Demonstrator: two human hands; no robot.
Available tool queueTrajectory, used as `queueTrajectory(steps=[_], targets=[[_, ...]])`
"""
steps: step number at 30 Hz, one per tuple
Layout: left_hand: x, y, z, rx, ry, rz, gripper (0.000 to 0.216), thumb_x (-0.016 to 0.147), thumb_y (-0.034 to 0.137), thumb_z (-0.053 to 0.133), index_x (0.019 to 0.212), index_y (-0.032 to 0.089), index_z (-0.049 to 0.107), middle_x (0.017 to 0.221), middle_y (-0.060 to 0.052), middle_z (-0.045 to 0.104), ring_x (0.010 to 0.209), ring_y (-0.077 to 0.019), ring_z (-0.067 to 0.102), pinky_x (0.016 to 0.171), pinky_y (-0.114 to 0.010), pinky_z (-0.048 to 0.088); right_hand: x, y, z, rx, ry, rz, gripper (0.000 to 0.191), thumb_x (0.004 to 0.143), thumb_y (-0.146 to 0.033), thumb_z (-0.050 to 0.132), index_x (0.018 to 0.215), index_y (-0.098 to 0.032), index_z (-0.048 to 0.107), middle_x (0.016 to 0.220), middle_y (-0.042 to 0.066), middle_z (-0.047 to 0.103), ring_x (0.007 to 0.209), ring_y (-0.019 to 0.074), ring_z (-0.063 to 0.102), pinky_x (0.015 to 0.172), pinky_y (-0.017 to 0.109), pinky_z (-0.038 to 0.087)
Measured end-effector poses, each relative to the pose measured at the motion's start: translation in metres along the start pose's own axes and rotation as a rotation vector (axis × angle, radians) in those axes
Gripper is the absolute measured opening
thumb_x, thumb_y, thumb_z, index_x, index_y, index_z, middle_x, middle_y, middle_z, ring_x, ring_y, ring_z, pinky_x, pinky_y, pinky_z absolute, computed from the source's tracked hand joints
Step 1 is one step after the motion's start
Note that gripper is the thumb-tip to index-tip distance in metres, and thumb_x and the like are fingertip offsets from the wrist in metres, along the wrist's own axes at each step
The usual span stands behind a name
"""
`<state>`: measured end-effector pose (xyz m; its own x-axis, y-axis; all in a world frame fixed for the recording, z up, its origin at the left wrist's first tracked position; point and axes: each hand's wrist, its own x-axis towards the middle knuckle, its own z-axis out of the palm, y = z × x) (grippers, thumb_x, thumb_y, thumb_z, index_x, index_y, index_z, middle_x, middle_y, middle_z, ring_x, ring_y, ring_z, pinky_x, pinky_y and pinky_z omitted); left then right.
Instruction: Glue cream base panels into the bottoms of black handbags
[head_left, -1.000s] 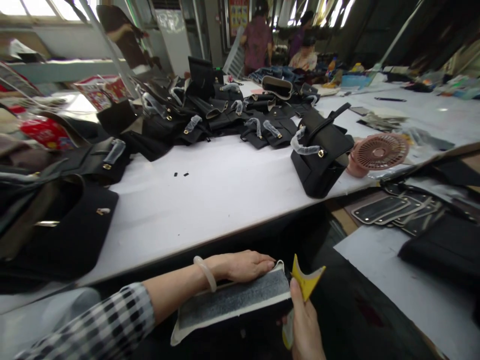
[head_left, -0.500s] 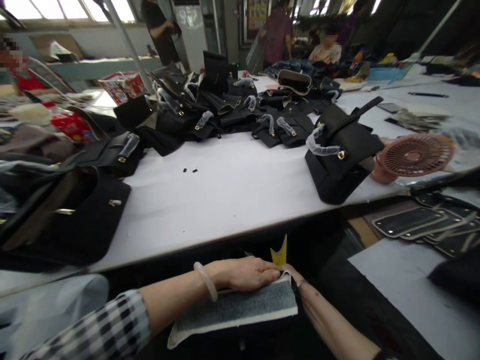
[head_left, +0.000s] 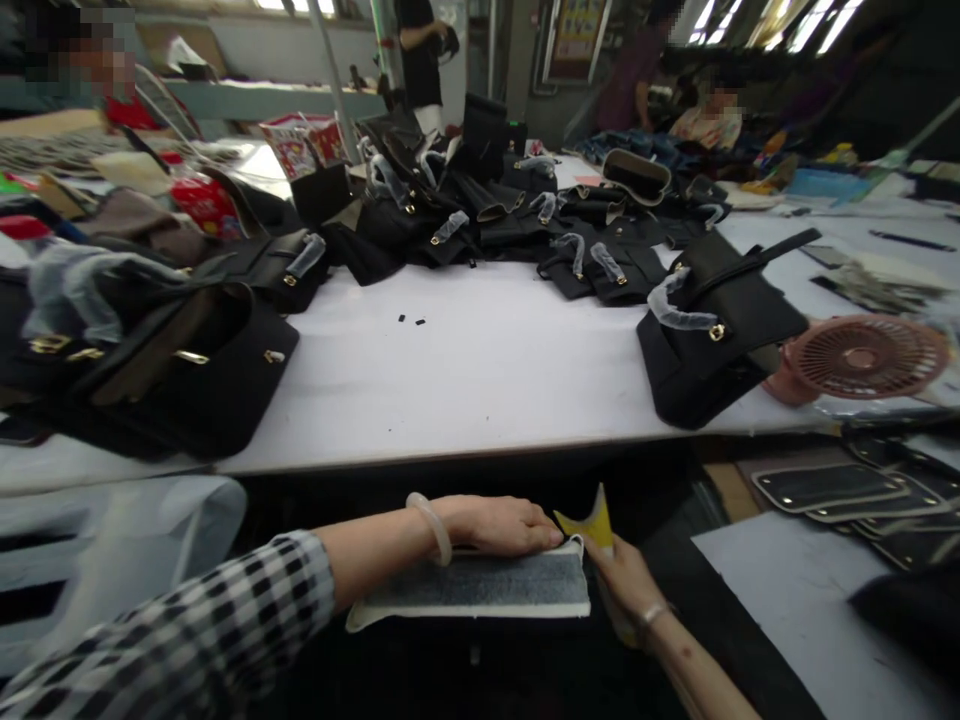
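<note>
Low in front of me, below the table edge, lies a dark grey panel with pale edging [head_left: 517, 585]; whether it belongs to a larger bag cannot be made out in the dark. My left hand [head_left: 495, 524] rests along its upper edge, palm down with fingers stretched out. Just right of the panel's corner, my right hand [head_left: 628, 578] is closed around a flat yellow tool with a notched, two-pointed end [head_left: 594, 525]. That end sticks up above the fingers, and part of the tool shows below the hand.
A black handbag [head_left: 705, 340] stands at the table's right, beside a pink fan [head_left: 862, 358]. Another black bag [head_left: 202, 370] is at the left. Several more bags [head_left: 510, 230] are heaped at the back. Stacked dark pieces [head_left: 825, 490] lie right. People are farther off.
My right hand has drawn back to the right from beside my left hand, carrying the yellow tool, which now tilts more. My left hand remains on the panel. The view has shifted left.
</note>
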<state>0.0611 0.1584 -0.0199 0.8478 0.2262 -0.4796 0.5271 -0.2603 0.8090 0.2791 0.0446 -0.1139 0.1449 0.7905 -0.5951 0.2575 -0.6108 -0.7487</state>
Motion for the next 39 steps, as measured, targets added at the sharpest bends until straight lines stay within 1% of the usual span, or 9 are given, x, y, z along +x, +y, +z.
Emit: queueTrajectory(steps=[4,8,11,14,17,21,25,32,39], targets=[[0.003,-0.007,0.000,-0.059,0.016,-0.006,0.045,0.096,0.047,0.041,0.122,0.019,0.065,0.128,-0.010,0.065,0.116,-0.0275,0.059,0.099,-0.039,0.043,-0.033,-0.020,-0.055,-0.088,-0.221,0.137,0.061,0.081,-0.077,0.051,0.098,-0.018,0.055,0.049,-0.004,0.052,0.036,0.0125,0.047,0.036,0.023,0.039],[0.000,-0.008,0.001,-0.108,0.080,-0.056,0.077,0.091,0.056,0.047,0.155,0.020,0.023,0.135,-0.012,0.059,0.118,-0.0290,0.058,0.099,-0.040,0.044,-0.035,-0.054,-0.065,-0.320,-0.548,-0.006,0.058,0.081,-0.075,0.052,0.098,-0.020,0.055,0.068,-0.001,0.060,0.054,0.0137,0.056,0.048,0.024,0.045],[-0.004,-0.006,0.002,-0.152,0.122,-0.076,0.093,0.089,0.060,0.049,0.156,0.028,-0.007,0.121,-0.006,0.068,0.103,-0.0244,0.065,0.090,-0.037,0.048,-0.019,-0.072,-0.059,-0.728,-0.296,-0.368,0.050,0.093,-0.066,0.040,0.076,-0.021,0.053,0.072,0.000,0.061,0.065,0.0139,0.058,0.056,0.024,0.038],[-0.008,-0.003,0.002,-0.188,0.155,-0.072,0.098,0.089,0.055,0.053,0.153,0.030,-0.016,0.116,-0.003,0.070,0.101,-0.0218,0.066,0.088,-0.033,0.048,-0.004,-0.084,-0.056,-1.103,0.037,-0.645,0.057,0.099,-0.059,0.024,0.067,-0.021,0.052,0.062,0.002,0.059,0.059,0.0176,0.056,0.058,0.030,0.029],[-0.011,0.002,0.001,-0.168,0.183,-0.087,0.091,0.089,0.053,0.053,0.155,0.033,-0.007,0.113,-0.004,0.071,0.098,-0.0222,0.066,0.085,-0.032,0.048,0.004,-0.096,-0.052,-1.172,0.061,-0.781,0.058,0.101,-0.057,0.023,0.066,-0.022,0.055,0.061,0.003,0.060,0.058,0.0192,0.056,0.061,0.033,0.025],[-0.012,0.005,0.002,-0.058,0.227,-0.091,0.065,0.091,0.053,0.049,0.151,0.038,0.030,0.099,-0.004,0.071,0.083,-0.0221,0.066,0.074,-0.031,0.049,0.010,-0.108,-0.043,-1.241,0.028,-0.949,0.057,0.103,-0.051,0.026,0.064,-0.022,0.057,0.058,0.002,0.061,0.053,0.0170,0.053,0.061,0.034,0.021],[-0.010,0.002,0.005,-0.054,0.256,-0.046,0.047,0.091,0.050,0.049,0.133,0.031,0.055,0.104,-0.004,0.071,0.088,-0.0218,0.066,0.077,-0.029,0.048,0.013,-0.113,-0.039,-1.281,-0.001,-1.060,0.054,0.104,-0.045,0.031,0.064,-0.021,0.058,0.057,0.002,0.061,0.052,0.0159,0.052,0.060,0.034,0.019],[-0.011,0.006,0.006,0.058,0.252,-0.019,0.037,0.096,0.046,0.044,0.121,0.027,0.063,0.102,-0.003,0.073,0.085,-0.0204,0.066,0.075,-0.026,0.047,0.007,-0.111,-0.040,-1.335,-0.006,-1.115,0.053,0.104,-0.042,0.032,0.063,-0.022,0.057,0.056,0.002,0.061,0.051,0.0173,0.053,0.060,0.035,0.018],[-0.010,0.007,0.012,0.192,0.303,-0.013,0.041,0.097,0.048,0.040,0.121,0.025,0.063,0.098,-0.007,0.073,0.083,-0.0246,0.068,0.072,-0.030,0.048,0.000,-0.103,-0.034,-1.364,0.045,-1.017,0.054,0.104,-0.042,0.028,0.066,-0.023,0.060,0.057,0.003,0.064,0.051,0.0195,0.057,0.059,0.036,0.017]])
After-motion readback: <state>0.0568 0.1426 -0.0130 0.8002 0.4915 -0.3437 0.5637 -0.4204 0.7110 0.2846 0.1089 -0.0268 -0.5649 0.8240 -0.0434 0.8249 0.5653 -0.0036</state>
